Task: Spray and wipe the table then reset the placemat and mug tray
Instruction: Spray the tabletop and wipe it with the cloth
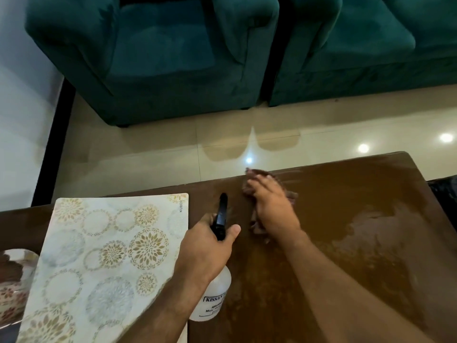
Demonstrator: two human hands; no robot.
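Observation:
My left hand (pixel 205 246) grips the black trigger head of a white spray bottle (pixel 214 297), nozzle pointing away over the brown table (pixel 358 231). My right hand (pixel 270 206) lies flat with straight fingers on a dark reddish cloth (pixel 259 173), pressing it onto the table near the far edge. The table's right part looks wet and streaky. A cream placemat (pixel 106 256) with gold and grey flower circles lies on the left part of the table. At the far left edge, a floral tray (pixel 12 288) is partly cut off.
Two teal armchairs (pixel 153 58) stand across a glossy beige tiled floor (pixel 173 144) beyond the table. A dark object (pixel 445 191) sits off the table's right edge. A black strip (pixel 53 144) runs along the floor at left.

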